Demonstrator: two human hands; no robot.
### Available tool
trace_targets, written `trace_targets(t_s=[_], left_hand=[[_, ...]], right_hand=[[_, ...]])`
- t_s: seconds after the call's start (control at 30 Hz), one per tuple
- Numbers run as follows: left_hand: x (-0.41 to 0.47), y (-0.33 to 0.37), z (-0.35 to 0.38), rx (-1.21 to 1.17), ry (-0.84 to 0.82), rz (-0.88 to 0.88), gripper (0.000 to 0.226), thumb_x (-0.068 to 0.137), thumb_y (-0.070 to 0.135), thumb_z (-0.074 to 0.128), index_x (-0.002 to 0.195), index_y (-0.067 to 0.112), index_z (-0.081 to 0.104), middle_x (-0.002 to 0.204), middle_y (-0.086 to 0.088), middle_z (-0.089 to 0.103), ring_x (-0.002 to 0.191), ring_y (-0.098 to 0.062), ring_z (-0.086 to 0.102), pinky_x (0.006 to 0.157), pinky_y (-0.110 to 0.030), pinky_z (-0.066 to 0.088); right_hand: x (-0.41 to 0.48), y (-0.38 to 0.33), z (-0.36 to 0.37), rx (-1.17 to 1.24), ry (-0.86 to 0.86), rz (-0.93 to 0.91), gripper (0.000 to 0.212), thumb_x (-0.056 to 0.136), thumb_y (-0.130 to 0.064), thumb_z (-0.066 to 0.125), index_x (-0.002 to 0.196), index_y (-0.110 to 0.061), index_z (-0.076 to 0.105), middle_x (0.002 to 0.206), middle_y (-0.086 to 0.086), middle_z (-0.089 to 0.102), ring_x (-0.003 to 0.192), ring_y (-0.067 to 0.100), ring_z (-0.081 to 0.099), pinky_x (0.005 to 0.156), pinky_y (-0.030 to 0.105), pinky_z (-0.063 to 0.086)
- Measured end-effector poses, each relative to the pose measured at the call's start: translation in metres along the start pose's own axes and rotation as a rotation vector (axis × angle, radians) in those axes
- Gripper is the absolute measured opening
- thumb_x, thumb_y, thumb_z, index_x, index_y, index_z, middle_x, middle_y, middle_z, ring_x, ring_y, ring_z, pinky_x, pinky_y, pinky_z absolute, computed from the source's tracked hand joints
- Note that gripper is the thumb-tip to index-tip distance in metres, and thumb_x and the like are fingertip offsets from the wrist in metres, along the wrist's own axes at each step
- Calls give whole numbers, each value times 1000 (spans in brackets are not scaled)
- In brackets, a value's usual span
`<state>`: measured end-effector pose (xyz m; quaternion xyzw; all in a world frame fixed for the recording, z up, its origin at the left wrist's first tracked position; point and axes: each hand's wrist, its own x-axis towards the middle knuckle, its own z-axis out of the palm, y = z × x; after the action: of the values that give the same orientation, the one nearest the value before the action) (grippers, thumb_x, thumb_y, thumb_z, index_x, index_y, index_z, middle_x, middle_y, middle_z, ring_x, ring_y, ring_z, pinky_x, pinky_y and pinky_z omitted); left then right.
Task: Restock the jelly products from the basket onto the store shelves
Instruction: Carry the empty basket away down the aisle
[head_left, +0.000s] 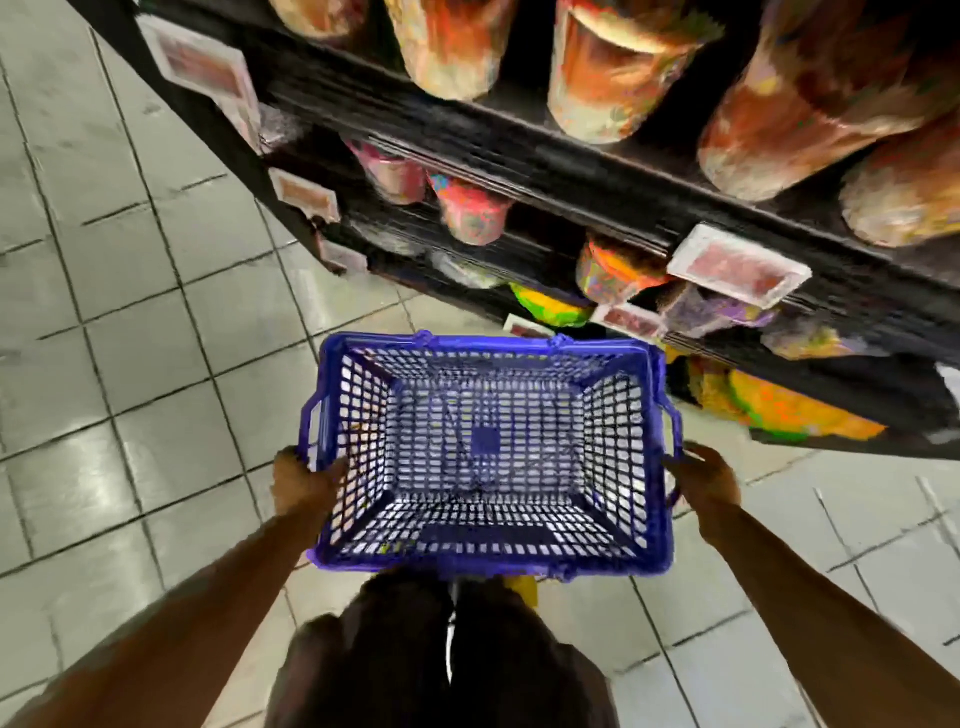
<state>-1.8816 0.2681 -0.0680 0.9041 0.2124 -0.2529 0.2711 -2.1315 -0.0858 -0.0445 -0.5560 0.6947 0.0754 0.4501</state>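
Restocking seems done: at 6 o'clock our left hand (304, 486) and right hand (709, 480) curl fingers round the seemingly empty basket (483, 344), jelly (472, 210) on shelves (571, 171) at 1 o'clock; next, carry it off.

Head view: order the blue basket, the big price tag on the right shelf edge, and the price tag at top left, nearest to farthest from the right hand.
1. Blue basket: the right hand holds its right side.
2. Big price tag: on the shelf edge above that hand.
3. Top-left price tag: at the far left end of the shelving.
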Motion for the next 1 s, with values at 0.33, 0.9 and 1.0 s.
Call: trace_targets(t_s=[0.33,0.9,1.0], left_hand=[[17,-9,-21,-65,-6,-90,31,68,12,80,93,11,61,83,-11,65,75,-32,63,73,-39,53],[-191,-32,-404,-284,171,-226,40,74,11,80,107,-1,61,96,-26,68,85,-41,67,82,-53,55],[-205,-52,-463,-358,243,-244,33,75,11,78,102,0,62,92,-26,69,83,-40,67,81,-53,55]], right_hand=[[-4,-6,20,215,-32,211,17,82,-10,75,86,-14,59,69,2,54,57,16,49,49,26,36],[-370,-173,-67,109,-196,-39,12,83,-1,68,82,-10,61,76,13,61,60,23,55,55,29,43],[-424,-215,-41,118,-305,-114,16,84,5,63,79,-10,60,81,16,62,63,25,58,67,34,51]])
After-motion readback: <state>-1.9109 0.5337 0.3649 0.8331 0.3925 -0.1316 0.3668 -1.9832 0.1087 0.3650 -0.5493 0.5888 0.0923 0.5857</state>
